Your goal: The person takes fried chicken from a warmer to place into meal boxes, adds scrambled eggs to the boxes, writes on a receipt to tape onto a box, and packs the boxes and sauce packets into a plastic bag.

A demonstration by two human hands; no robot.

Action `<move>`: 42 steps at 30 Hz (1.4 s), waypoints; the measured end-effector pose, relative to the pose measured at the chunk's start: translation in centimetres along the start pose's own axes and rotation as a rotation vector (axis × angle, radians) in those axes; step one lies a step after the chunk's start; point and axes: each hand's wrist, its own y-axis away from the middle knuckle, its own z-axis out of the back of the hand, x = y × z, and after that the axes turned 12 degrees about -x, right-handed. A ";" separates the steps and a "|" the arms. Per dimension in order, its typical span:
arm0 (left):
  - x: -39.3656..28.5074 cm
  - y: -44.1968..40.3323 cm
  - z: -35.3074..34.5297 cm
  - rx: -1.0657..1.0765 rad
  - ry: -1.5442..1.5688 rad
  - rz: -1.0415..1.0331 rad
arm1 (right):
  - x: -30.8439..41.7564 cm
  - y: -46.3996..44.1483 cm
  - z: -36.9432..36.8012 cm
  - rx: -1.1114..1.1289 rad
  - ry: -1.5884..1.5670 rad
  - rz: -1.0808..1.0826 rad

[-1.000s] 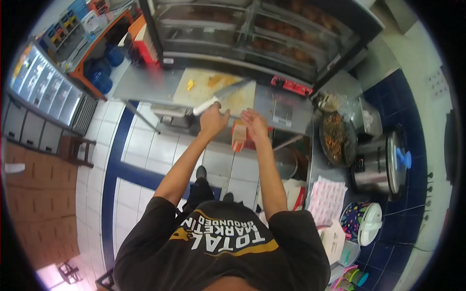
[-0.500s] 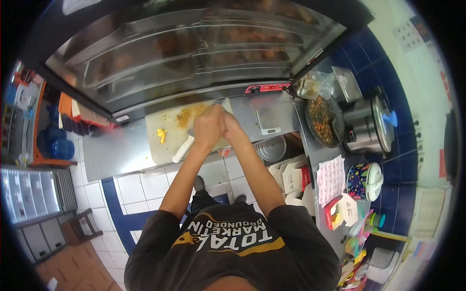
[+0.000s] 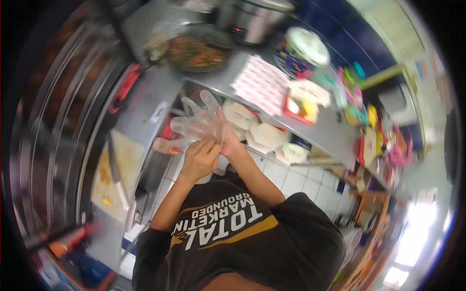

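A clear plastic glove (image 3: 191, 121) spreads out in front of me, above the floor beside the counter. My right hand (image 3: 227, 136) is partly inside it, fingers stretched apart and thumb pointing up. At the glove's cuff, near the right wrist, my left hand (image 3: 201, 157) is closed in a pinch on the thin plastic. Off to the left, a knife (image 3: 115, 165) with a white handle lies on a stained cutting board (image 3: 131, 145). A small yellow scrap (image 3: 107, 200) sits by the handle. Motion blurs part of the view.
A glass-fronted display cabinet (image 3: 63, 106) stands at left. On the counter ahead are a dark bowl of food (image 3: 199, 51), a metal cooker (image 3: 259, 22), printed paper sheets (image 3: 262, 82), an opened food box (image 3: 303, 104) and a floral pot (image 3: 303, 48). White boxes (image 3: 264, 136) sit below.
My view and body have turned right, away from the cutting board. The hands, earlier clasped together over the board, are now at the side counter with the glove spread between them.
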 end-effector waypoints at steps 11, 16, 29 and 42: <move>-13.1 -6.4 -21.9 0.231 0.409 -0.292 | 17.3 9.1 19.4 0.307 -0.273 0.336; -15.4 -7.5 -25.8 0.318 0.445 -0.294 | 21.8 12.5 20.7 -0.200 0.388 0.649; -8.0 -5.7 -23.5 0.431 0.198 -0.062 | 29.3 5.4 33.0 -1.313 1.831 0.576; 20.7 -16.0 7.6 0.095 -0.847 0.326 | 29.1 5.1 27.7 -1.525 1.806 0.284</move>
